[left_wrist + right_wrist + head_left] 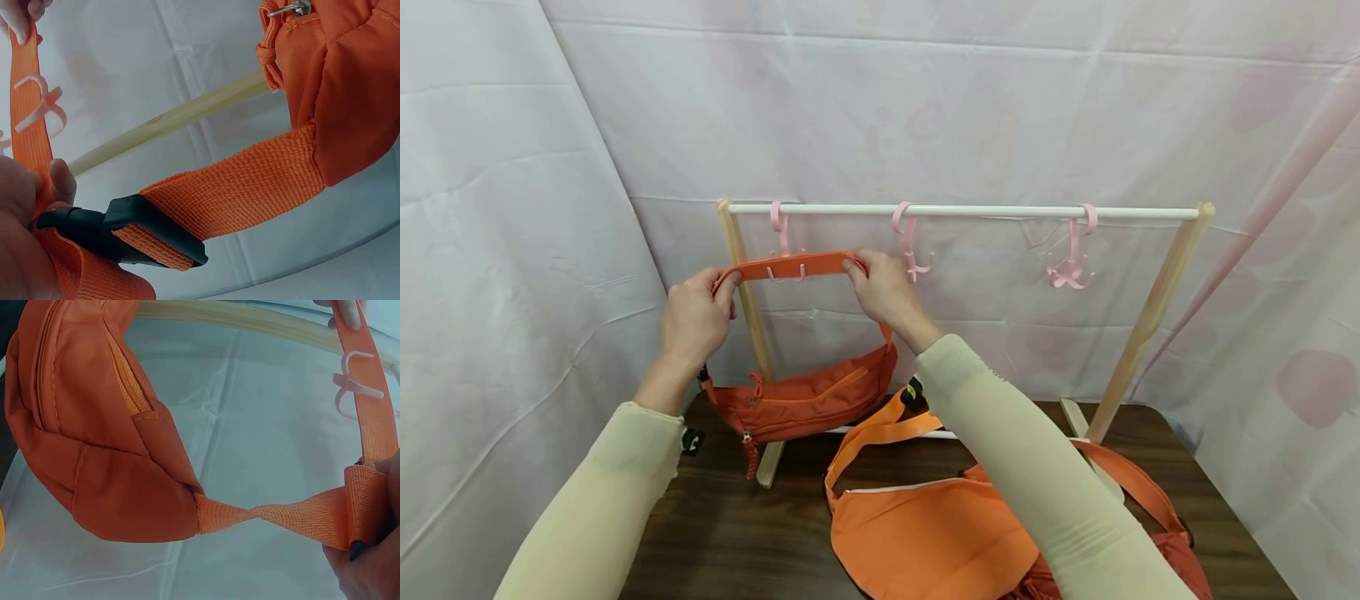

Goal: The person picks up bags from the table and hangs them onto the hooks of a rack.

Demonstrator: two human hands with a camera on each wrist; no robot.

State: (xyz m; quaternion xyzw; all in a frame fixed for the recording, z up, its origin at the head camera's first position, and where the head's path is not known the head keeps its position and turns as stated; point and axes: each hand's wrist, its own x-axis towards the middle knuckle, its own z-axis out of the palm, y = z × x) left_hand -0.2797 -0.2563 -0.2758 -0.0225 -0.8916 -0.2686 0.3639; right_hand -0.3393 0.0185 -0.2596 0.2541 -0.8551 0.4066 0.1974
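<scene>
Both hands hold an orange strap (827,264) stretched level between them. My left hand (695,312) pinches its left end, beside a black buckle (150,228) seen in the left wrist view. The right end is gripped by my right hand (886,287). From this strap hangs a rust-orange waist bag (808,396), with a zip and a cord pull. A pink hook (781,229) hangs from the rail behind the strap, and its lower prongs show in front of the strap's lower edge. Whether the strap's weight rests on the prongs I cannot tell.
The rack's white rail (985,211) also carries a middle pink hook (912,246) and a right pink hook (1070,254). Wooden posts (1153,321) hold it up. On the dark wooden table (722,533) lie a bright orange bag (932,537) and a red bag (1183,562), partly behind my right sleeve.
</scene>
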